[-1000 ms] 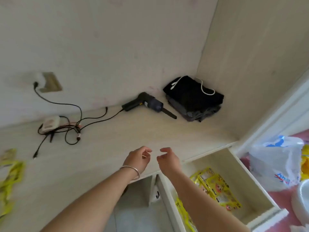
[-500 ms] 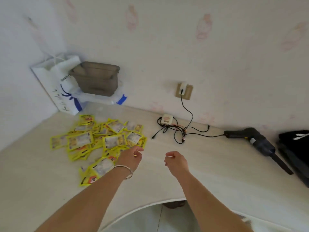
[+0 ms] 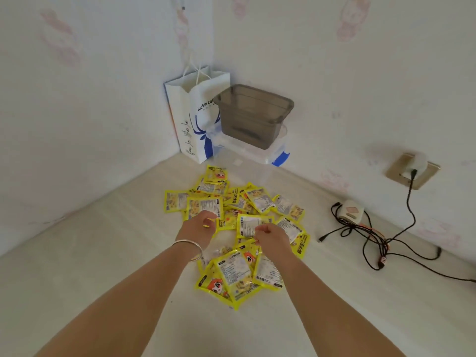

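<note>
A heap of several yellow snack packets [image 3: 233, 274] lies on the pale tabletop [image 3: 103, 253], in front of the room's corner. My left hand [image 3: 199, 226], with a silver bangle at the wrist, hovers on the heap's left side, fingers loosely curled and touching the packets. To its right, my right hand [image 3: 271, 238] pinches the lower edge of a yellow packet with a white label [image 3: 248, 224] in the middle of the heap. Both forearms reach in from the bottom of the view.
In the corner stand a white paper bag [image 3: 190, 119] and a grey plastic bin [image 3: 253, 114] on a clear lidded box [image 3: 257, 150]. At right, a wall socket [image 3: 412, 170], a white adapter [image 3: 351, 211] and tangled black cables [image 3: 373, 240] lie on the table.
The view swung left from the open drawer and black tool to the corner. Both hands moved forward onto the packet heap, and the right hand took hold of a packet.
</note>
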Tool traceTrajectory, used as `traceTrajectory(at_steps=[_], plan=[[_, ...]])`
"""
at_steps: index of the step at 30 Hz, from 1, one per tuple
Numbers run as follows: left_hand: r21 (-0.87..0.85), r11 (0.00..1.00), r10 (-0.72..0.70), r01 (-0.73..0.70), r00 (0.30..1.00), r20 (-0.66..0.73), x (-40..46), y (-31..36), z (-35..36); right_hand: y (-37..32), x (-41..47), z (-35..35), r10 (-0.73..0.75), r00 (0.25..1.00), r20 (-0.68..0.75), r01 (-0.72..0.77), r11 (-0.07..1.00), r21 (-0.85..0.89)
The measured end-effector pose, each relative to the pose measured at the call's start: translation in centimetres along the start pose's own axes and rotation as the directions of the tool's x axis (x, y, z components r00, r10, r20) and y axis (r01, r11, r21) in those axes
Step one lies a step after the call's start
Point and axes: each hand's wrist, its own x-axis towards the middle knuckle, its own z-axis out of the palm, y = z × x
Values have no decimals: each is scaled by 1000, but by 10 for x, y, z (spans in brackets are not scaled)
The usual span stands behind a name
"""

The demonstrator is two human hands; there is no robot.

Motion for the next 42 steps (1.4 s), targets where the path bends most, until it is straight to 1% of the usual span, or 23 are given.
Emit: traceTrajectory(at_steps=[4, 8, 11, 15, 16, 18, 20, 21, 24, 27, 30, 32, 36, 39, 40, 42], plan=[[-51, 992, -114, 112, 993, -39, 33, -6, -5, -18, 50, 11, -41, 996, 81, 50, 992, -115], [-80, 980, -189, 185, 981, -48, 59, -17, -9, -32, 89, 25, -71, 989, 132, 95, 978, -185], [-83, 970, -231, 228, 973, -25, 73, -31, -11, -38, 108, 41, -82, 980, 183, 123, 965, -229], [-74, 960, -270, 270, 963, 0, 102, -46, -14, -51, 136, 62, -73, 980, 186, 120, 959, -257], [-37, 965, -260, 260, 966, 13, 111, -50, -14, -55, 142, 67, -70, 980, 185, 119, 957, -266], [114, 974, -202, 196, 978, 48, 128, -59, -13, -60, 155, 77, -83, 979, 185, 137, 942, -306], [289, 953, -124, 91, 987, 99, 142, -63, -11, -64, 170, 85, -126, 975, 184, 187, 911, -367], [351, 936, -88, 42, 989, 117, 148, -64, -10, -66, 178, 89, -154, 971, 183, 218, 887, -407], [445, 894, -36, -45, 984, 172, 163, -67, 0, -71, 202, 101, -233, 953, 195, 302, 792, -531], [538, 836, -18, -104, 976, 217, 179, -73, 8, -74, 221, 113, -301, 925, 232, 380, 714, -588], [558, 817, 32, -146, 977, 210, 191, -77, 10, -72, 236, 123, -367, 889, 273, 451, 606, -655], [547, 827, 17, -130, 978, 207, 199, -78, 10, -74, 247, 129, -359, 875, 326, 479, 538, -694], [538, 832, -2, -134, 970, 245, 211, -82, 7, -79, 267, 138, -295, 872, 390, 489, 498, -717], [531, 834, 12, -147, 969, 248, 220, -85, 8, -83, 278, 142, -228, 891, 394, 454, 502, -736], [524, 839, 20, -147, 970, 240, 222, -85, 9, -84, 279, 144, -233, 892, 387, 452, 489, -746], [504, 853, 25, -139, 974, 225, 227, -83, 10, -87, 279, 148, -290, 883, 369, 464, 426, -776]])
